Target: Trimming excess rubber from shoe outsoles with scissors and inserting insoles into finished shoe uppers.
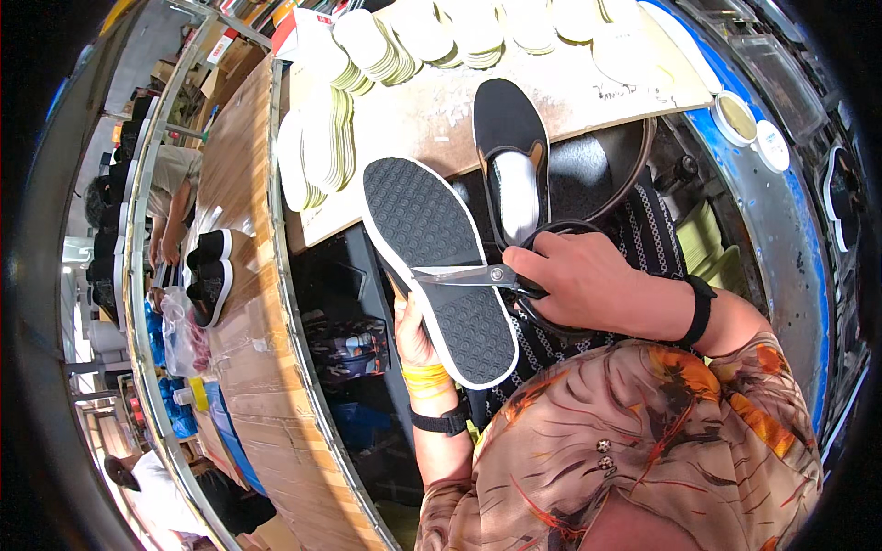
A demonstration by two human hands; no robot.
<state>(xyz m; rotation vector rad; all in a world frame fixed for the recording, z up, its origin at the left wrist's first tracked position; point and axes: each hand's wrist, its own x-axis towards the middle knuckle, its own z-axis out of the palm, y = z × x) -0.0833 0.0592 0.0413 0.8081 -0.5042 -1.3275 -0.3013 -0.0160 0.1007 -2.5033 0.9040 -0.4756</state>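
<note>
- Scissors [457,276] clamped in the right hand [583,277], with fingers wrapped about the dark handles; blades laid across the waist of an upturned shoe [427,216], tip near the sole's left edge. Cannot tell from this angle how far apart the blades stand.
- Left hand [413,336] closed on the same shoe at its left side, palm and thumb partly showing, other fingers hidden beneath; sole facing up, toe pointing away from the body.
- Possible slip of the tip off the pale sole edge toward the left hand, just below; likely cause, a hard push along the smooth waist.
- Possible nick in the upper or scrape on the white sidewall; likely cause, a blade angled too steeply or a shoe turning in a one-sided grip.
- Possible knock to a second shoe [511,115], sole down, toe on the pale board [602,108] and heel close to the scissor handles; likely cause, a wide swing of the right wrist.
- Along the board, stacks of pale insoles [342,151], hemming in the far and left sides.
- Off to the right, a blue-edged metal surface [781,216] with round white lids [773,147]; to the left, a cardboard-covered bench [243,367] with black shoes [213,283], well apart from both hands.
</note>
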